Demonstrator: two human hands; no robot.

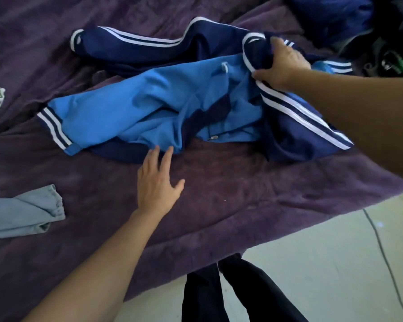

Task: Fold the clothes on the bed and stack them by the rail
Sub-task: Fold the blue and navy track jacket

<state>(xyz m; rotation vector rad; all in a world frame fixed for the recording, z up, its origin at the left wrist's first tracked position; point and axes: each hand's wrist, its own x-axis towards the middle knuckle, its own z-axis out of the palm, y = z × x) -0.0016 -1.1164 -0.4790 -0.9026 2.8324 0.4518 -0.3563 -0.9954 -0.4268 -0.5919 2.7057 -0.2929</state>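
Expect soft, light, slippery cloth from the track jacket [137,108] crumpled on the bed [242,194]; right hand [282,63] clamped on a striped cuff [248,58], left hand [156,189] flat at the hem, best gripped by cuffs and shoulders.

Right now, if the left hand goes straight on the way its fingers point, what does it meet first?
The left hand would first meet the blue jacket, at its near edge; fingertips seem almost touching.

Jacket [149,108] of smooth, faintly sheeny synthetic cloth, small shiny metal zip pull [213,137] on it, blanket [219,194] of matt fuzzy plush, grey garment [21,214] at 9 o'clock in soft matt cloth, floor [312,287] at 5 o'clock smooth and dull.
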